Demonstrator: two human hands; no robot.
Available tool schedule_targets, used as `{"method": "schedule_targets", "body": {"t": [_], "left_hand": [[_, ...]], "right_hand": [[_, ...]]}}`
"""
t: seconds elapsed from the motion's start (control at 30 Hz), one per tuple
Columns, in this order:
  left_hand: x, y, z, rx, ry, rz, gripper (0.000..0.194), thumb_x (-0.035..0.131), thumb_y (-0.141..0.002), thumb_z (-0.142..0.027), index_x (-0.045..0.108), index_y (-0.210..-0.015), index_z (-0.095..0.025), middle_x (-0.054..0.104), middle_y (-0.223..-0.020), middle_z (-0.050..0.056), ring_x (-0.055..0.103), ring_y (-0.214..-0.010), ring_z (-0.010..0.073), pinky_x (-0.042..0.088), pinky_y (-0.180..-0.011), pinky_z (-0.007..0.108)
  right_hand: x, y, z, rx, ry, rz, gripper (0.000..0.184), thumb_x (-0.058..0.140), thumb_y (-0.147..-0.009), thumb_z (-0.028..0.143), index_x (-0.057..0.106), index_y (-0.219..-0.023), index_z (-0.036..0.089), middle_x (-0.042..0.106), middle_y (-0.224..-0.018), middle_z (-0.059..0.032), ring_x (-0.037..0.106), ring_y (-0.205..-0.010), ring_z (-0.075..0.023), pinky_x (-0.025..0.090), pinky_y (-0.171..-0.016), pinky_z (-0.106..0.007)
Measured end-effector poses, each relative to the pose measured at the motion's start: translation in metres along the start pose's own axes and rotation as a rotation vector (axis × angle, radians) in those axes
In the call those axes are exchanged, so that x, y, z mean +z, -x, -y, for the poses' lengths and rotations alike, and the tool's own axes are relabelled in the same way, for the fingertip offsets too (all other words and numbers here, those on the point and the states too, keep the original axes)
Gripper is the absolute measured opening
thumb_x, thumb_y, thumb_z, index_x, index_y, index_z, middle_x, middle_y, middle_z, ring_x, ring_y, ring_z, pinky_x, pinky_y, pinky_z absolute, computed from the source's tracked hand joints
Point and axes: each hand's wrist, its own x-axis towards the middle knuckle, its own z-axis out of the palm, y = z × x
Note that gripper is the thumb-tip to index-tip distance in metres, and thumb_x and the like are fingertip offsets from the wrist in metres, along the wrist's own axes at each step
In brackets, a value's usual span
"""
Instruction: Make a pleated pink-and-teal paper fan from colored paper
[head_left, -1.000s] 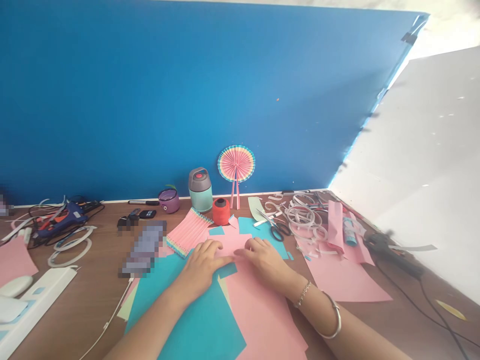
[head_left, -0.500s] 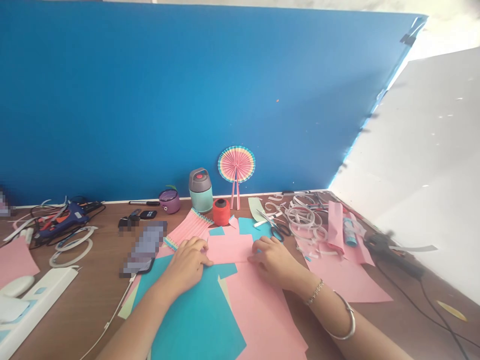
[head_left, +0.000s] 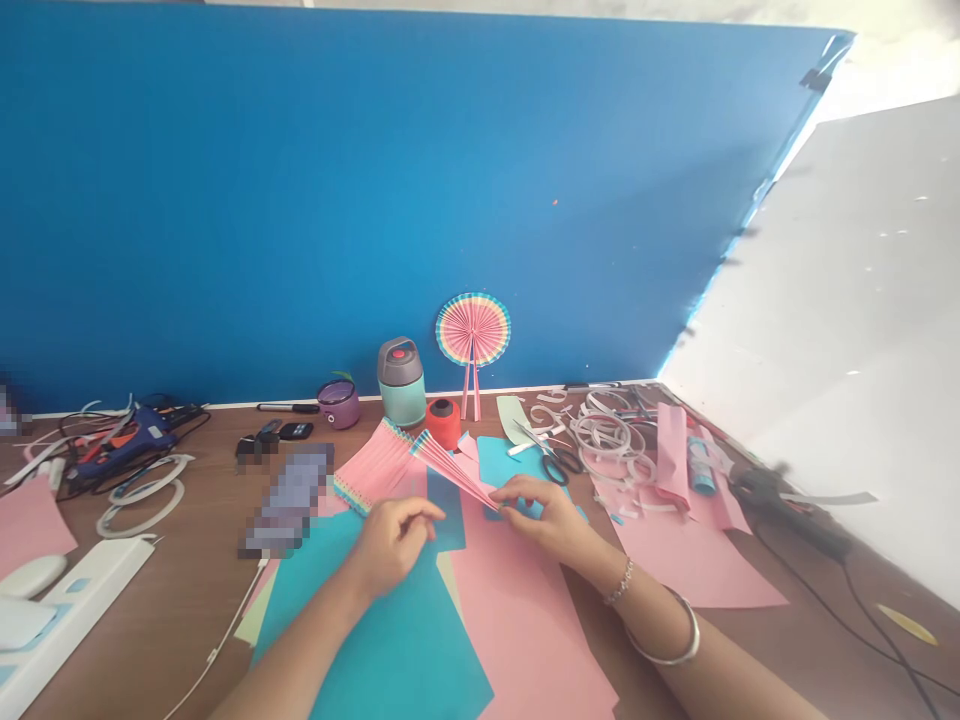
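Between the fingertips of my right hand [head_left: 544, 515] is one end of a pleated pink paper [head_left: 454, 468]. Its folds fan out toward the upper left, where the far end has a blue and yellow edge. My left hand [head_left: 401, 540] holds nothing; its fingers are loosely bent and apart above a teal sheet [head_left: 375, 640]. Pink sheets [head_left: 517, 610] lie beneath and below my right hand. Behind my left hand rests another pleated pink paper [head_left: 379, 465] with striped ends.
At the back stand a round paper fan [head_left: 472, 330], a teal flask [head_left: 403, 385], a red spool [head_left: 442, 424] and a purple cup [head_left: 339, 403]. Scissors [head_left: 555, 463] and tape rolls [head_left: 604, 435] lie right. A phone [head_left: 289, 500] and a power strip [head_left: 82, 610] are left.
The pink paper was flat under both hands; now its pleated length is lifted in my right hand, slanting up to the left. My left hand has let go of it.
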Motion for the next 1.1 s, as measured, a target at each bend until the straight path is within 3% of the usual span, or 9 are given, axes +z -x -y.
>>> {"method": "schedule_targets", "body": {"t": [0.07,0.13,0.23,0.33,0.47,0.6,0.7,0.83,1.1], "left_hand": [[0.013,-0.001,-0.004,-0.148,0.165,0.056,0.034,0.050,-0.079,-0.038,0.064,-0.100,-0.015,0.069,-0.079,0.006,0.063,-0.063,0.0176,0.045,-0.053,0.026],[0.025,-0.002,-0.006,-0.186,0.292,0.038,0.039,0.054,-0.078,-0.047,0.063,-0.097,-0.013,0.069,-0.084,0.007,0.065,-0.076,0.0211,0.048,-0.057,0.026],[0.031,-0.002,-0.006,-0.143,0.295,-0.144,0.039,0.051,-0.081,-0.050,0.063,-0.082,-0.014,0.066,-0.072,0.004,0.062,-0.072,0.0200,0.048,-0.062,0.027],[0.023,0.000,-0.004,0.005,0.074,-0.355,0.036,0.042,-0.089,-0.043,0.062,-0.075,-0.016,0.060,-0.066,0.001,0.057,-0.067,0.0168,0.045,-0.063,0.026],[0.011,0.000,-0.001,0.341,-0.379,-0.541,0.028,0.039,-0.091,-0.023,0.062,-0.106,-0.018,0.058,-0.088,0.006,0.054,-0.087,0.0197,0.042,-0.077,0.032],[0.015,-0.001,0.002,0.483,-0.737,-0.359,0.040,0.039,-0.089,-0.011,0.052,-0.125,-0.023,0.056,-0.093,0.006,0.050,-0.088,0.0209,0.040,-0.075,0.035],[0.025,0.000,0.001,0.492,-0.852,-0.144,0.042,0.038,-0.088,-0.007,0.051,-0.125,-0.024,0.055,-0.091,0.006,0.048,-0.085,0.0202,0.040,-0.073,0.033],[0.029,0.003,-0.001,0.407,-0.947,0.057,0.041,0.042,-0.088,-0.008,0.050,-0.124,-0.028,0.053,-0.090,0.004,0.047,-0.085,0.0200,0.040,-0.073,0.033],[0.009,0.005,-0.011,0.211,-0.989,0.202,0.031,0.037,-0.086,-0.003,0.058,-0.100,-0.020,0.058,-0.091,0.005,0.052,-0.085,0.0198,0.041,-0.075,0.033]], "right_hand": [[0.005,0.001,0.003,-0.101,-0.005,0.003,0.021,0.054,-0.080,0.012,0.068,-0.093,0.022,0.066,-0.085,-0.0041,0.059,-0.082,-0.0171,0.047,-0.072,-0.030],[0.012,0.003,0.004,-0.240,0.078,0.014,0.025,0.052,-0.080,0.009,0.066,-0.097,0.022,0.066,-0.086,-0.0046,0.058,-0.084,-0.0176,0.046,-0.076,-0.032],[0.019,0.004,0.006,-0.396,0.288,0.019,0.025,0.052,-0.082,0.012,0.064,-0.102,0.022,0.065,-0.087,-0.0054,0.055,-0.081,-0.0184,0.045,-0.073,-0.034],[0.020,0.007,0.011,-0.509,0.463,-0.085,0.027,0.055,-0.082,0.015,0.059,-0.108,0.021,0.063,-0.092,-0.0066,0.053,-0.082,-0.0191,0.044,-0.072,-0.034],[0.018,0.012,0.022,-0.684,0.626,-0.430,0.036,0.055,-0.080,0.006,0.052,-0.112,0.021,0.058,-0.102,-0.0090,0.051,-0.099,-0.0213,0.041,-0.081,-0.036],[0.022,0.012,0.024,-0.661,0.782,-0.381,0.036,0.055,-0.081,0.010,0.052,-0.115,0.023,0.055,-0.116,-0.0107,0.042,-0.117,-0.0261,0.033,-0.091,-0.040],[0.025,0.008,0.013,-0.529,0.833,-0.210,0.024,0.048,-0.084,0.008,0.059,-0.102,0.021,0.060,-0.103,-0.0069,0.047,-0.103,-0.0221,0.030,-0.085,-0.037],[0.025,0.004,-0.004,-0.455,0.853,-0.024,0.020,0.048,-0.082,0.005,0.061,-0.077,0.019,0.056,-0.077,-0.0032,0.043,-0.075,-0.0161,0.026,-0.068,-0.031],[0.015,0.006,-0.004,-0.311,0.829,0.206,0.020,0.050,-0.080,0.005,0.063,-0.078,0.020,0.054,-0.078,-0.0033,0.039,-0.073,-0.0164,0.021,-0.063,-0.030]]}}
